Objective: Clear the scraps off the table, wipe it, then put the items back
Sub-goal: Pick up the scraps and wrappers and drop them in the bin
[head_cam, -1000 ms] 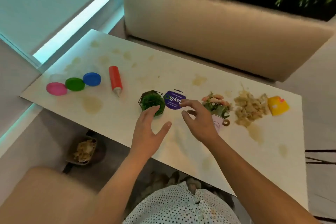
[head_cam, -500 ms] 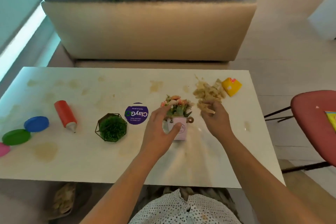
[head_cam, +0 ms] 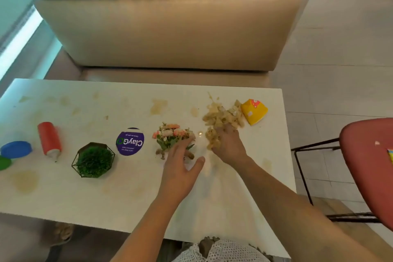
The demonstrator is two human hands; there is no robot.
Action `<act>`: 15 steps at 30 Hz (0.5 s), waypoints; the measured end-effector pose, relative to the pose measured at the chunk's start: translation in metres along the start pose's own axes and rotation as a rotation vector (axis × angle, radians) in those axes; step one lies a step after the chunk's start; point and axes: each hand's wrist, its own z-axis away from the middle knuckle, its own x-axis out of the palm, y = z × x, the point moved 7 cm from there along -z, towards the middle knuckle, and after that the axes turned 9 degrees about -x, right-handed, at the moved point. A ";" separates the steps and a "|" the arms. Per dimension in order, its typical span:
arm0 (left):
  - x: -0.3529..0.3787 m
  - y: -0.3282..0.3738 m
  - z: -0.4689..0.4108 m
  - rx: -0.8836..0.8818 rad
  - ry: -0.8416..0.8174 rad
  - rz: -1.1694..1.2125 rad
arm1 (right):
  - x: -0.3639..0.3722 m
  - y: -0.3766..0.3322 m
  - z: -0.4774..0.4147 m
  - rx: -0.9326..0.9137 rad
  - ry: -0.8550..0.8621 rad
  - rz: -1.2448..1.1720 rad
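Note:
A pile of pale food scraps (head_cam: 221, 115) lies at the right end of the stained white table (head_cam: 106, 198). My right hand (head_cam: 228, 147) is on the pile's near edge, fingers curled down into the scraps. A small pot of pink flowers (head_cam: 170, 134) stands just left of the pile. My left hand (head_cam: 178, 168) lies over the pot's front and hides the pot body, with fingers reaching into the flowers and thumb spread to the right. A yellow carton (head_cam: 254, 111) lies against the far right of the scraps.
Left along the table stand a purple ClayGo disc (head_cam: 130, 141), a green plant in a wire holder (head_cam: 94, 160), a red bottle (head_cam: 49, 138) lying down, a blue lid (head_cam: 16, 149) and a green lid (head_cam: 4, 162). A beige bench (head_cam: 170, 34) runs behind. A red chair (head_cam: 370, 166) stands to the right.
My hands moved right from the green plant and purple disc to the flower pot and scraps. The right hand now digs into the pile; the left thumb has spread off the pot.

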 end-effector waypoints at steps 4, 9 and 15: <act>0.024 0.001 -0.002 -0.081 0.012 -0.014 | 0.011 0.005 -0.018 -0.059 -0.061 0.147; 0.040 0.000 0.001 -0.160 0.015 0.033 | 0.014 0.021 -0.027 -0.125 -0.072 0.101; 0.052 -0.004 -0.005 -0.272 0.041 0.118 | -0.012 0.037 -0.024 -0.206 0.157 -0.194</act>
